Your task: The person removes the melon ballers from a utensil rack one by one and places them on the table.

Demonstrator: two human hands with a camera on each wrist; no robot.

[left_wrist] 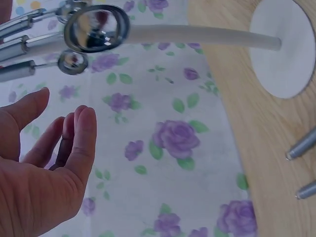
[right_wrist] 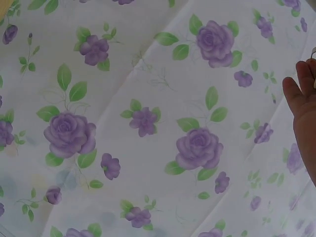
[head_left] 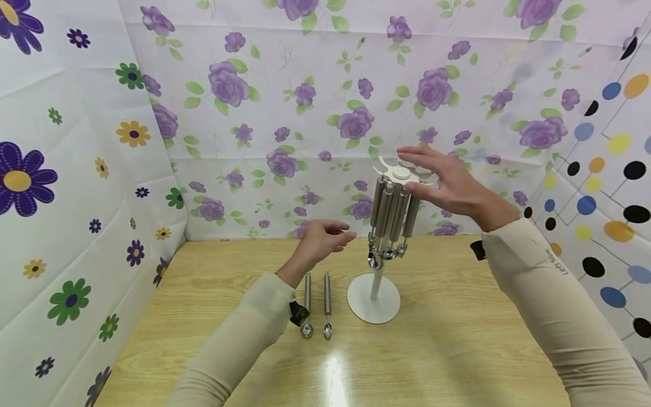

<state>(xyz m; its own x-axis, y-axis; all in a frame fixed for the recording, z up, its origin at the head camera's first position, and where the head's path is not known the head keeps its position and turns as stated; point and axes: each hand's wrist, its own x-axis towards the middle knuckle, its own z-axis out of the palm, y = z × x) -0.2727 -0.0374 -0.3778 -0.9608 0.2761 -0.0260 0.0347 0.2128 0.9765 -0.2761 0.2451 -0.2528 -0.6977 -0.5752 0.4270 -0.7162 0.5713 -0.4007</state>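
Note:
A white rotating-style rack (head_left: 402, 172) with curved hooks tops a white pole on a round base (head_left: 373, 312). Several metal scoops (head_left: 391, 217) hang from it, thick steel handles up and small round heads down. My right hand (head_left: 450, 180) is at the rack's top, fingers extended over it and thumb at its near right edge. To the left of the hanging scoops, my left hand (head_left: 321, 243) is held in the air with nothing in it, its fingers loosely bent. In the left wrist view, scoop heads (left_wrist: 97, 29) hang beyond the thumb.
Two more metal scoops, a left one (head_left: 307, 297) and a right one (head_left: 327, 299), lie side by side on the wooden table (head_left: 432, 350), left of the base. Floral cloth (head_left: 285, 113) hangs behind the table, with patterned sheets on both sides.

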